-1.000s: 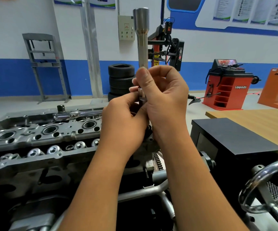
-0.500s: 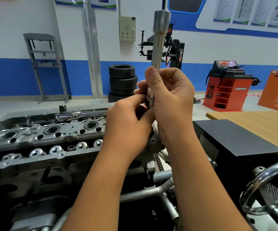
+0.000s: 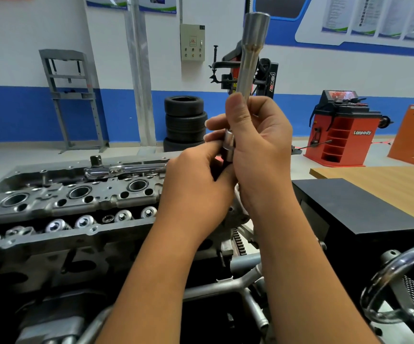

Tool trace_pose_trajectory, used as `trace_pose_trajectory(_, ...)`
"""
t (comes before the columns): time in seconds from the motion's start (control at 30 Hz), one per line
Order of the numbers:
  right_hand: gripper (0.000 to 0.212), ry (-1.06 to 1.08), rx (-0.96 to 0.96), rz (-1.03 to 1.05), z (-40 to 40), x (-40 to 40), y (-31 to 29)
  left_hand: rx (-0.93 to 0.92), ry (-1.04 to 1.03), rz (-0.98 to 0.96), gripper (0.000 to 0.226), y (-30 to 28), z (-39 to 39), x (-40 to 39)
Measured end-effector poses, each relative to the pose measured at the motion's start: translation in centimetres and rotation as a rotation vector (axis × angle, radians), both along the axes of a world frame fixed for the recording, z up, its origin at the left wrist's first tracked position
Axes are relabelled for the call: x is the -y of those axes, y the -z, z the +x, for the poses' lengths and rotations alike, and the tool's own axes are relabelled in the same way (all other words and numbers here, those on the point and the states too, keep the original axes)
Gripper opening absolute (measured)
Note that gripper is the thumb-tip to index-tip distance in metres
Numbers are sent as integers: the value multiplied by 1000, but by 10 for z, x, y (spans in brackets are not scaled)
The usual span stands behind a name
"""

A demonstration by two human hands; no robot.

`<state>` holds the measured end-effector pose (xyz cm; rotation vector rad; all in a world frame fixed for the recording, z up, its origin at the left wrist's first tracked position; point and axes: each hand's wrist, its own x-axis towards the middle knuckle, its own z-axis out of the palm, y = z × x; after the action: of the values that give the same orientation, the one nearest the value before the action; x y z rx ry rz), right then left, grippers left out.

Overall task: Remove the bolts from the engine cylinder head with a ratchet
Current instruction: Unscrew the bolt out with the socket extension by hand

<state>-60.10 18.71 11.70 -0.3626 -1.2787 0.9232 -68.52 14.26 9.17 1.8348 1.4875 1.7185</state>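
Note:
My right hand [image 3: 260,145] grips a long steel extension bar [image 3: 250,53] that stands nearly upright, its wide end at the top. At the bar's lower end sits a small socket [image 3: 228,145], which my left hand [image 3: 196,184] pinches from below. Both hands are raised above the right end of the engine cylinder head [image 3: 59,202]. The chrome ratchet [image 3: 124,168] lies flat along the head's far edge, its square drive pointing up, with no hand on it. No bolt can be told apart in the head from here.
A black box [image 3: 355,212] stands to the right on a wooden table [image 3: 387,184]. A chrome handwheel [image 3: 399,281] is at the lower right. Stacked tyres [image 3: 184,120], a tyre changer and a red balancer [image 3: 342,127] stand by the far wall.
Both hands and the bar have shifted a little to the right, and the bar now leans slightly to the right at its top. The ratchet has not moved.

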Motion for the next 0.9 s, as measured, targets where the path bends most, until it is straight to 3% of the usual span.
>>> trace_pose_trajectory(0.17,31,-18,1,-19,-3,3,-2,35,126,-51,20,-3,-3,2)
trace_pose_trajectory(0.47,22,-47,1,-52,-1,6,-3,61,-64,79,21,3,-1,0)
trace_pose_trajectory(0.7,32,-38,3,-43,-2,5,-4,36,127,-50,32,-3,-3,3)
trace_pose_trajectory(0.9,21,-64,-28,-67,-2,7,-3,43,-38,60,33,0,-1,2)
